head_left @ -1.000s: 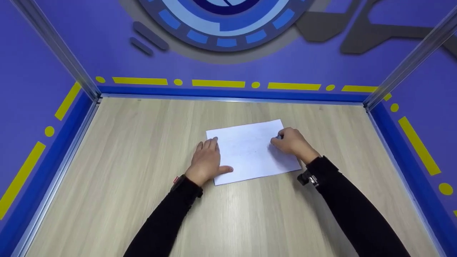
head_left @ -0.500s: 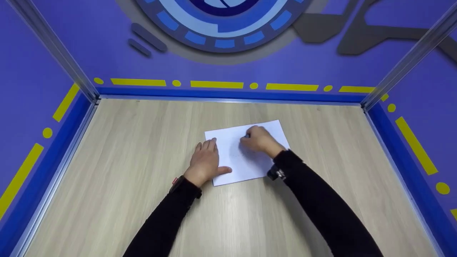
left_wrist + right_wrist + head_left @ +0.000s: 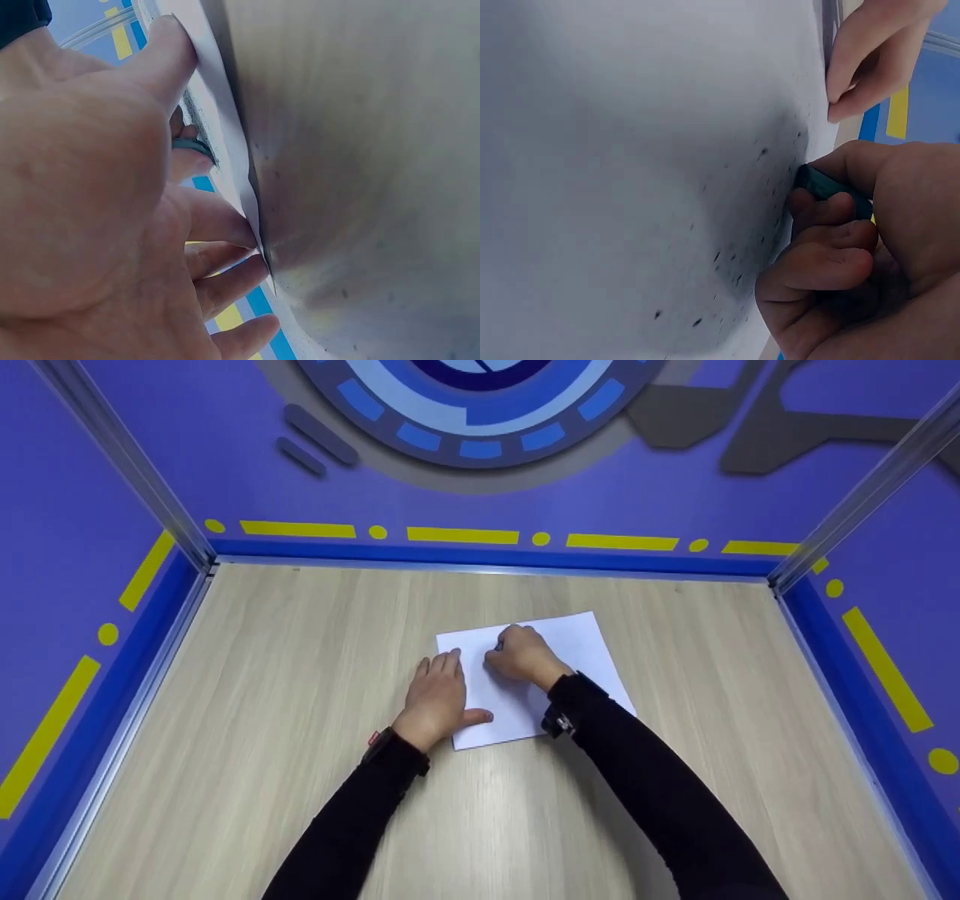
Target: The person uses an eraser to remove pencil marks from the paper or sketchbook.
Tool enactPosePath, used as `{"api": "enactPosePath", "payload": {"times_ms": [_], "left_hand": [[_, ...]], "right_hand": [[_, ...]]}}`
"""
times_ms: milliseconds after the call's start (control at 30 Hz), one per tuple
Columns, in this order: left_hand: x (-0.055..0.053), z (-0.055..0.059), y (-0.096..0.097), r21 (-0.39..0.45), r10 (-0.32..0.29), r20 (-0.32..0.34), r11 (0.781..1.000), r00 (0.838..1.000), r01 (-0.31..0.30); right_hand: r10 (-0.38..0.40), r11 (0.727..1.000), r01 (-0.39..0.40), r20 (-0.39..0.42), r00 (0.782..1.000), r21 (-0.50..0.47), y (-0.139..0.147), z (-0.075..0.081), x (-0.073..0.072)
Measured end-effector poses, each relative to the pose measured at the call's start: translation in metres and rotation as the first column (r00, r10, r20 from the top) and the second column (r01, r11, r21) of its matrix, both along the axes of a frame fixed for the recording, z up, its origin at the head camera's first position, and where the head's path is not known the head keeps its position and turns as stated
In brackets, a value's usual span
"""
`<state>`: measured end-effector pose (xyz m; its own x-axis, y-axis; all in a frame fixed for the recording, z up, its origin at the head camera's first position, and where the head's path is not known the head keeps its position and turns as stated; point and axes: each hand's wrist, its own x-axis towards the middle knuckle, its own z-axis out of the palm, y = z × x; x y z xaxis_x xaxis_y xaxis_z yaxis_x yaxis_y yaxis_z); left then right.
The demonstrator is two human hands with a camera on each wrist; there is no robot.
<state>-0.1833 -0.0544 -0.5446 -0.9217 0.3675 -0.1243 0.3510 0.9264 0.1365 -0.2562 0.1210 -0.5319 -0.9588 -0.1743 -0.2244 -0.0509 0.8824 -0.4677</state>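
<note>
A white sheet of paper (image 3: 581, 649) lies slightly askew on the wooden table. My left hand (image 3: 436, 697) rests on its left edge, fingers spread flat and the thumb extended over the lower part. Over the left half of the sheet, my right hand (image 3: 521, 655) pinches a small dark-green eraser (image 3: 831, 193) between thumb and curled fingers. In the right wrist view one end of the eraser meets the paper, and dark crumbs (image 3: 763, 152) are scattered around it. Most of the eraser is hidden inside the fingers.
The wooden table (image 3: 300, 660) extends around the sheet. A purple back wall (image 3: 480, 510) with yellow marks and two side walls in metal framing enclose it. Both wrists wear black straps with small devices (image 3: 559, 722) over dark sleeves.
My right hand has swept from the right side of the sheet to its left half with the eraser. My left hand and the paper have stayed in place.
</note>
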Motion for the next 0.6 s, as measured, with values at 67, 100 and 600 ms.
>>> {"api": "enactPosePath", "payload": {"times_ms": [67, 100, 600], "left_hand": [[0.0, 0.0, 0.0, -0.016, -0.001, -0.003, 1.0, 1.0, 0.001], [0.0, 0.001, 0.0, -0.025, 0.0, -0.007, 1.0, 1.0, 0.0], [-0.002, -0.003, -0.002, -0.012, -0.005, 0.056, 1.0, 0.998, 0.006]], "right_hand": [[-0.011, 1.0, 0.011, 0.012, 1.0, -0.006, 0.008, 0.0, -0.001], [-0.013, 1.0, 0.013, 0.014, 1.0, -0.005, 0.014, -0.001, -0.002], [-0.17, 0.985, 0.168, 0.073, 0.983, 0.03, 0.139, 0.002, 0.004]]}}
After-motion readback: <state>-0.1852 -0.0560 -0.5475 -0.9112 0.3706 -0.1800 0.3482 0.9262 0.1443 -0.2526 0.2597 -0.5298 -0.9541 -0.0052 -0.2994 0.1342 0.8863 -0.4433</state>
